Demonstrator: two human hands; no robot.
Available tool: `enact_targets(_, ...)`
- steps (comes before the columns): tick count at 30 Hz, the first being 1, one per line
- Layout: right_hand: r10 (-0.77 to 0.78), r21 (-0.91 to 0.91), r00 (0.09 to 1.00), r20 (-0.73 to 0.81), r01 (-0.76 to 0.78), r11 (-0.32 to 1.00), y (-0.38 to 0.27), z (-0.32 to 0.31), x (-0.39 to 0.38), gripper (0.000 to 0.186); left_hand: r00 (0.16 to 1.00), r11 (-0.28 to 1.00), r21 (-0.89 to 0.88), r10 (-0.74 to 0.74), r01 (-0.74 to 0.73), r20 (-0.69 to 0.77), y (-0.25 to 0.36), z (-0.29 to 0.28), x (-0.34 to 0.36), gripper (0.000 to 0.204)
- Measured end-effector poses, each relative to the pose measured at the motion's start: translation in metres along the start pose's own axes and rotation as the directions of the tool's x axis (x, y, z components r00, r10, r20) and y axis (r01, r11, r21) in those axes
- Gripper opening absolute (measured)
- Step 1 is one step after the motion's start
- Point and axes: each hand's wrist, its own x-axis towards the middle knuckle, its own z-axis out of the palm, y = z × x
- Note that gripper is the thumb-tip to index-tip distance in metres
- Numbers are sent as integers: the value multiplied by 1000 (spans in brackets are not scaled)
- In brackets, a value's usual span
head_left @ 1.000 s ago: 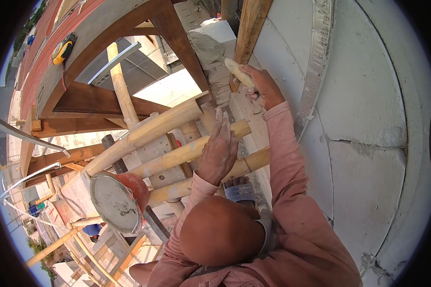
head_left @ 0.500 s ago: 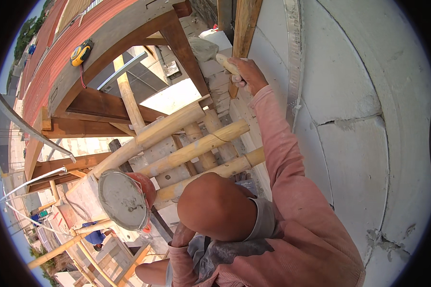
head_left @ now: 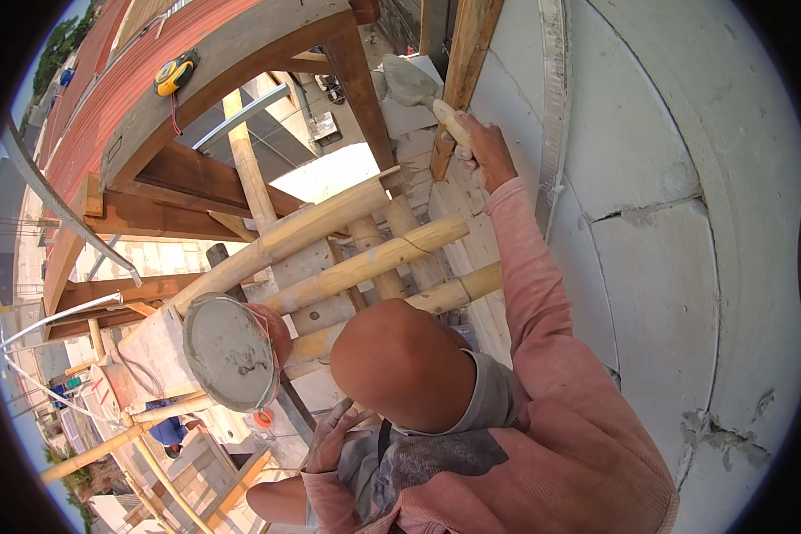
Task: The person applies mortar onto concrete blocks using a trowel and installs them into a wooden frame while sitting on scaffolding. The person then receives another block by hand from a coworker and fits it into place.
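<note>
My right hand (head_left: 488, 153) is wrapped round the pale handle of a pointing trowel (head_left: 409, 82). The trowel's grey, mortar-smeared blade points up and left, beside an upright timber post (head_left: 458, 98). Low in the view, my left hand (head_left: 331, 438) rests by my bent knee with its fingers stretched out and nothing visible in them. To the left of the knee stands a reddish bucket (head_left: 280, 334) full of wet grey mortar (head_left: 227, 351).
A pale block wall (head_left: 650, 294) with mortar joints rises at right, with a long metal strip (head_left: 554, 107) along it. Bamboo poles (head_left: 378, 267) cross below. A yellow tape measure (head_left: 174, 73) sits on a wooden arch (head_left: 267, 44). Another person (head_left: 169, 429) is far below at left.
My right hand has shifted slightly right and down, and the trowel blade has swung into clearer view. My left hand has come out further beside the knee. The view has shifted a little.
</note>
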Motion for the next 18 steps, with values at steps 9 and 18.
enact_targets(9,38,-148,996,-83,-50,988,31,-12,-8,35,992,999,41,-14,9,125,-14,-28,-14,64)
enact_targets(18,-2,-128,996,-86,-9,992,22,-4,-13,37,962,983,174,-101,58,255,-25,-57,-34,62)
